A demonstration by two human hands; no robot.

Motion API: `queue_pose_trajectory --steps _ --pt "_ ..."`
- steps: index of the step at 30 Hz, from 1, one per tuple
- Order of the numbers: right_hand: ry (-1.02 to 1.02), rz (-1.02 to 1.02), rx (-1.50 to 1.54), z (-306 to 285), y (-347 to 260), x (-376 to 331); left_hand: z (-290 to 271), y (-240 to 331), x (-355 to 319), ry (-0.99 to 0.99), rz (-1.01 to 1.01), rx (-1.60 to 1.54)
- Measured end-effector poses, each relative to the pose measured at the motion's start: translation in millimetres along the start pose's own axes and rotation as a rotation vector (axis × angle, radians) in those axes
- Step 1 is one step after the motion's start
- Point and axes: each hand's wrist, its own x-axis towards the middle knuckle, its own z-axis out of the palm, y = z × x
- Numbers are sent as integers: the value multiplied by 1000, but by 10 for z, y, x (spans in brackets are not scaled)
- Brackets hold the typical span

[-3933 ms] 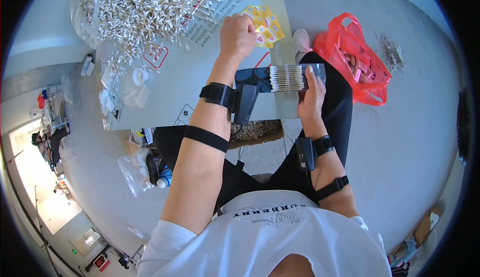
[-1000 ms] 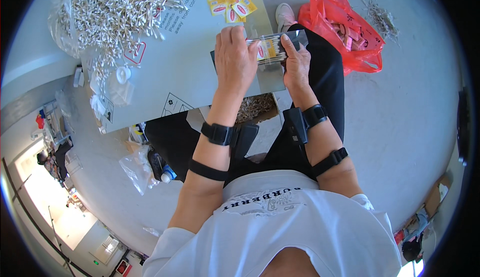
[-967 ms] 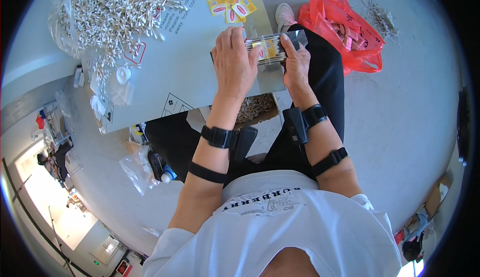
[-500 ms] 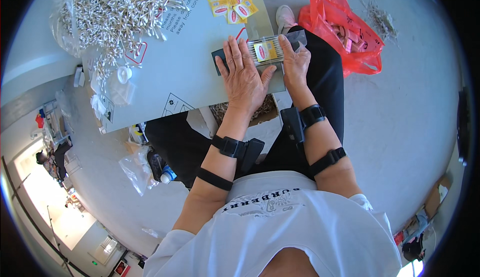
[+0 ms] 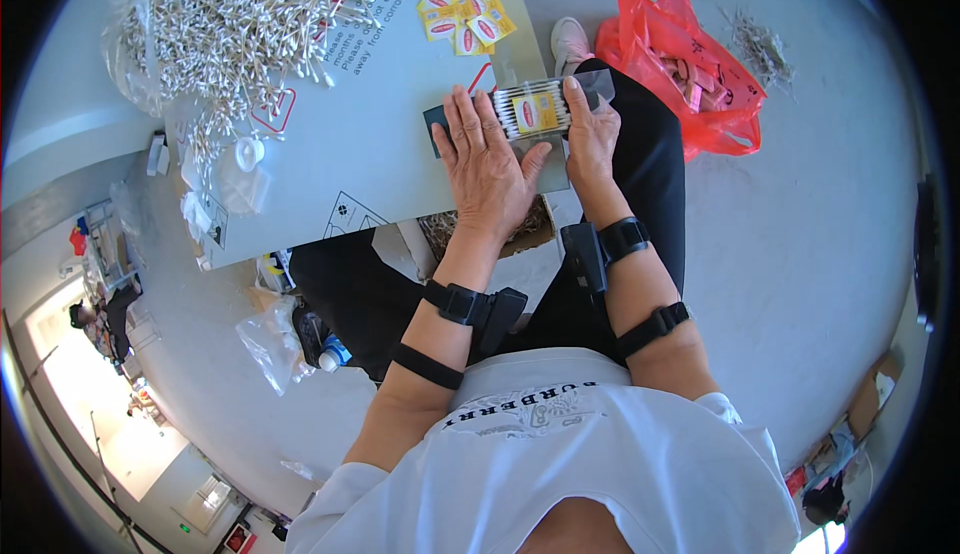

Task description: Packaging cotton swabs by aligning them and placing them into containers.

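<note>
A clear packet of cotton swabs (image 5: 507,111) with a yellow label card (image 5: 533,114) lies at the table's right edge. My left hand (image 5: 487,169) rests flat, fingers stretched, over the packet's left end and a dark flat piece (image 5: 434,119) beneath. Its fingertips hide part of both. At the other end, my right hand (image 5: 593,134) grips the packet, thumb on top and the other fingers mostly hidden. Loose clear film (image 5: 600,84) sticks out past that thumb. Beyond the packet lies a small pile of yellow cards (image 5: 465,9).
A large heap of loose cotton swabs (image 5: 230,29) in clear plastic covers the table's far left. Near it sits a white round lid (image 5: 249,151). On the floor at right stands a red plastic bag (image 5: 640,29) with pink packs. Under the table edge is a cardboard box (image 5: 530,237).
More of the swabs' left end shows as my left fingers sit slightly lower. My right thumb has shifted slightly down with the packet; both hands otherwise keep their places.
</note>
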Motion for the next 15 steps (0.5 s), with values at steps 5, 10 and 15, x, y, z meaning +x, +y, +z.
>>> queue_pose_trajectory --steps 5,10,15 --pt "-8 -11 -9 -26 78 42 -46 -21 48 -115 -14 119" --pt "-29 -39 4 -79 127 68 -28 -24 54 -68 27 95" --pt "63 -168 -229 -264 97 141 -65 -114 42 11 -15 -141"
